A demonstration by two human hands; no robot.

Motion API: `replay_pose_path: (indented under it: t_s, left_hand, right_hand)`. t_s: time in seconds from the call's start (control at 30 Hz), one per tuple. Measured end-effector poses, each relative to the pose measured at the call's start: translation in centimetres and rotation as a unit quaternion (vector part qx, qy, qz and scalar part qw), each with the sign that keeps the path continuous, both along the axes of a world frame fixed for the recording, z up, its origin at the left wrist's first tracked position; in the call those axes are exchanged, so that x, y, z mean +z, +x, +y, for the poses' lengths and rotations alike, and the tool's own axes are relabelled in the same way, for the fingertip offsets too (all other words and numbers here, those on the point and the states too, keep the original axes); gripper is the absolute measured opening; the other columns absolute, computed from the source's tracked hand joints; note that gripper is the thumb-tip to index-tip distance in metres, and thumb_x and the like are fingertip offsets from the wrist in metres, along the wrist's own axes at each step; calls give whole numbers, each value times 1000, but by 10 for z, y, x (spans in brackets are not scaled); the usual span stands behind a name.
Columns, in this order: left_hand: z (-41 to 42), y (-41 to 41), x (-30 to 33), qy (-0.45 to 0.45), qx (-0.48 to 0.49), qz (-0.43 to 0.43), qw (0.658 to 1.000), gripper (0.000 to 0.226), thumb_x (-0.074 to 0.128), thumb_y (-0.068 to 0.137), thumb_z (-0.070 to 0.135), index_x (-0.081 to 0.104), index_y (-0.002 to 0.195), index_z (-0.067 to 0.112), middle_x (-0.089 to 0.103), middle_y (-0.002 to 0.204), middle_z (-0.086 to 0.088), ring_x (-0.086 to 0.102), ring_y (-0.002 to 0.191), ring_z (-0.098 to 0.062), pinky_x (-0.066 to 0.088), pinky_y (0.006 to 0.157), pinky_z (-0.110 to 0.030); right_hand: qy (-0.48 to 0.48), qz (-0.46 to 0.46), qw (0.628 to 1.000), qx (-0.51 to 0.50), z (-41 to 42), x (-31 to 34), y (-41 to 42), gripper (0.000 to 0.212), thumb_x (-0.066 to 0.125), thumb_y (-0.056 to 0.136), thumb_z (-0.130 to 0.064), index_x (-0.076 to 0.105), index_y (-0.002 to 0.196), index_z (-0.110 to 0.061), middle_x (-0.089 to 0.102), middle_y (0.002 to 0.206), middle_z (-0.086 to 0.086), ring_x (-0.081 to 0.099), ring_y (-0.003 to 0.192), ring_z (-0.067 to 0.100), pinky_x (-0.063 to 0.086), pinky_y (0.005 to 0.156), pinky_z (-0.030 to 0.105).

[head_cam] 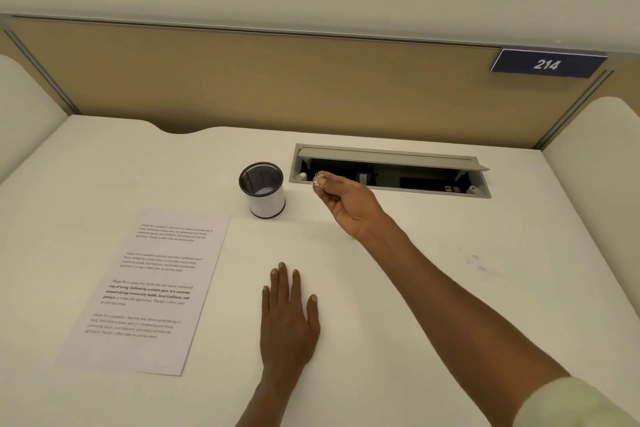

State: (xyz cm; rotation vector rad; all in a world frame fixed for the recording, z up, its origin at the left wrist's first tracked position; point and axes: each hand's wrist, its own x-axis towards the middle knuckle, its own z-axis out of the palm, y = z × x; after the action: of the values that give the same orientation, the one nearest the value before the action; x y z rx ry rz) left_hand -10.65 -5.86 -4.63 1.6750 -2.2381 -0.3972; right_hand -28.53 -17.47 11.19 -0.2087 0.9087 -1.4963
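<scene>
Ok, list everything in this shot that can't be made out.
All in the head view:
- Small pale thing pinched by the right hand: too small, half covered by that hand.
- Mesh cup: bottom dark; contents unclear.
- Desk recess: dark inside, partly hidden by its raised flap and the hand.
- Printed sheet: most text too small and blurred.

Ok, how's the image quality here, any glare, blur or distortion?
Head view: soft, even light, no glare, faint shadow beside the left hand; head view again: the wide lens bows the partition; the small pale thing pinched in the right hand is too blurred to identify; text on the printed sheet is soft.
</scene>
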Motion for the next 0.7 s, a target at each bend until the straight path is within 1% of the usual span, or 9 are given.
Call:
replay_pose_path:
  t_s: [0.13, 0.2, 0.27, 0.33, 0.4, 0.47, 0.53, 0.6, 0.7]
  left_hand:
    - [0, 0, 1, -2, 1, -3, 1000, 63, 29, 101, 46, 37, 154, 13, 18, 167, -8, 13, 156, -21, 10, 126, -37]
    - [0, -1, 1, -5, 0, -3, 1000, 62, 30, 101, 45, 37, 154, 12, 19, 167, -9, 14, 156, -22, 11, 125, -38]
    - [-1, -1, 1, -7, 0, -1, 1000, 62, 31, 102, 44, 37, 154, 13, 20, 167, -9, 14, 156, -22, 11, 124, -38]
    - [-1, 0, 0, -6, 2, -3, 1000, 62, 32, 102, 44, 37, 154, 13, 19, 167, -9, 14, 156, -22, 11, 124, -38]
    - [-1, -1, 1, -6, 0, -3, 1000, 61, 32, 102, 44, 37, 154, 13, 19, 167, -9, 14, 156, -22, 11, 124, -38]
    - [-1, -2, 1, -7, -1, -4, 1000, 61, 32, 102, 44, 39, 154, 12, 20, 167, -9, 15, 155, -23, 10, 124, -38]
    - [-1, -2, 2, -8, 1, -4, 1000, 61, 32, 102, 44, 39, 154, 12, 20, 166, -9, 15, 155, -23, 7, 124, -36]
    - [-1, -2, 2, -7, 4, -4, 1000, 61, 32, 102, 44, 37, 154, 13, 19, 167, -9, 13, 156, -23, 6, 124, -36]
    - [-1, -3, 2, -5, 3, -4, 1000, 61, 32, 102, 43, 37, 154, 12, 19, 167, -10, 14, 155, -24, 9, 124, -37]
  right_hand:
    - [-1, 79, 995, 63, -45, 11, 33, 11, 61, 83, 17, 65, 88, 8, 67, 82, 15, 67, 73, 20, 60, 75, 24]
    - [1, 169, 982, 88, -63, 13, 45, 10, 65, 80, 17, 66, 85, 8, 66, 81, 15, 65, 73, 21, 60, 73, 23]
    - [4, 303, 947, 106, -78, 12, 53, 10, 69, 78, 14, 69, 86, 10, 66, 78, 12, 65, 70, 20, 60, 71, 23]
    - [10, 456, 882, 117, -92, 7, 60, 11, 71, 77, 11, 73, 86, 7, 68, 76, 11, 67, 68, 22, 60, 71, 27]
    - [-3, 601, 789, 127, -102, 4, 63, 11, 69, 78, 8, 76, 83, 1, 71, 80, 13, 69, 73, 26, 60, 73, 32]
    - [-17, 697, 699, 158, -109, 2, 67, 15, 64, 82, 5, 77, 83, -3, 72, 89, 13, 68, 78, 24, 55, 67, 28]
    - [-21, 749, 629, 208, -114, 2, 69, 22, 56, 86, 4, 76, 89, -5, 72, 97, 12, 66, 85, 22, 47, 63, 22]
    - [-23, 771, 583, 257, -119, 5, 69, 29, 51, 86, 6, 75, 96, -7, 70, 104, 13, 66, 92, 26, 47, 66, 23]
    - [-27, 782, 555, 283, -122, 9, 70, 32, 52, 83, 10, 75, 98, -7, 70, 105, 12, 68, 91, 27, 56, 74, 30]
